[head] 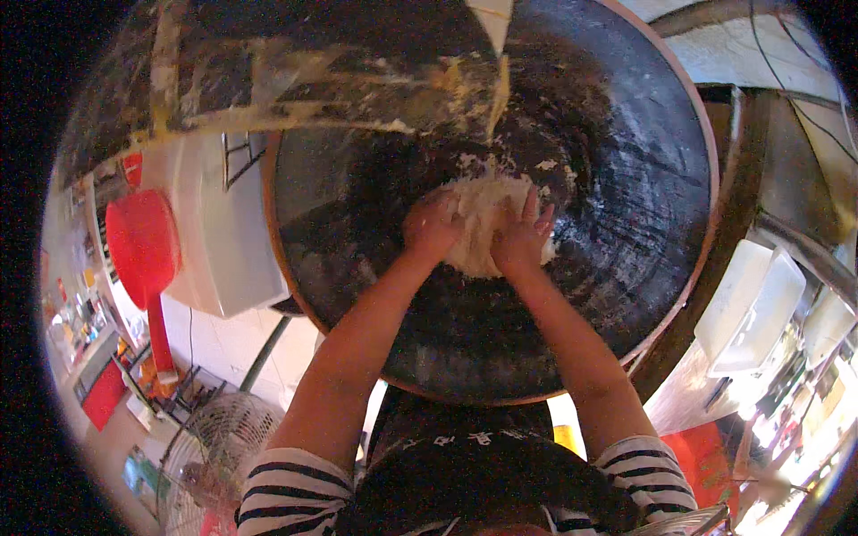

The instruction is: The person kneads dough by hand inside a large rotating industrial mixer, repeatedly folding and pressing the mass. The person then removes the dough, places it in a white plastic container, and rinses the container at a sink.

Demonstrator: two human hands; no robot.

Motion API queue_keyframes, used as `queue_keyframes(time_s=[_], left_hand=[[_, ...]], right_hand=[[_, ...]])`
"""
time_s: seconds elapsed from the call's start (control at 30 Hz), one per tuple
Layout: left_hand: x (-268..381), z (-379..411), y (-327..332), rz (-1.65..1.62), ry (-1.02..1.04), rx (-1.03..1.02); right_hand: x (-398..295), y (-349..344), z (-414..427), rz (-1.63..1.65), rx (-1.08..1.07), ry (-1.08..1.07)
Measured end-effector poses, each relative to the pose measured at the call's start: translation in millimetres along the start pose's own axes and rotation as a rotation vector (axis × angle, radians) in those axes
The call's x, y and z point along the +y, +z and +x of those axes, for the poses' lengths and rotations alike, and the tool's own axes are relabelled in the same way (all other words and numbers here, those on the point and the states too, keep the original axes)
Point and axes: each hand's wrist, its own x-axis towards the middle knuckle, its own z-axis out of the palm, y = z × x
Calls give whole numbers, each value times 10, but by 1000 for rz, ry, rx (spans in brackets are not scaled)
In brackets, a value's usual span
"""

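A pale, flattened mass of dough [477, 234] lies near the middle of a wide, round, dark basin [456, 342]. My left hand [432, 224] rests on the dough's left side, its fingertips curled or partly hidden against it. On the right side my right hand [521, 234] presses with its fingers spread. Neither hand is closed around anything. White flour-like residue [603, 221] streaks the basin to the right of the dough, and small crumbs lie just beyond it. A pale pointed piece [495, 27], of a kind I cannot tell, reaches down over the basin's far side.
At the left are a red plastic scoop [142, 248] and a large white container [214, 234]. A fan with a wire guard [221, 455] stands at the lower left. Translucent plastic tubs [751, 308] are at the right. A blurred, stained surface [221, 74] crosses the upper left.
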Motion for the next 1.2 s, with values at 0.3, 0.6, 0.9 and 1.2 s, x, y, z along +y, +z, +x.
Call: queue_keyframes(time_s=[0.3, 0.6, 0.9, 1.2], left_hand=[[-331, 70, 358, 310, -184, -788], [-745, 372, 344, -167, 46, -83], [-532, 567, 1048, -286, -155, -205], [100, -373, 994, -69, 285, -176]], right_hand=[[-10, 958, 521, 192, -842, -361], [-526, 1058, 948, 459, -520, -548], [252, 746, 937, 104, -357, -414], [497, 928, -184, 473, 5, 38]])
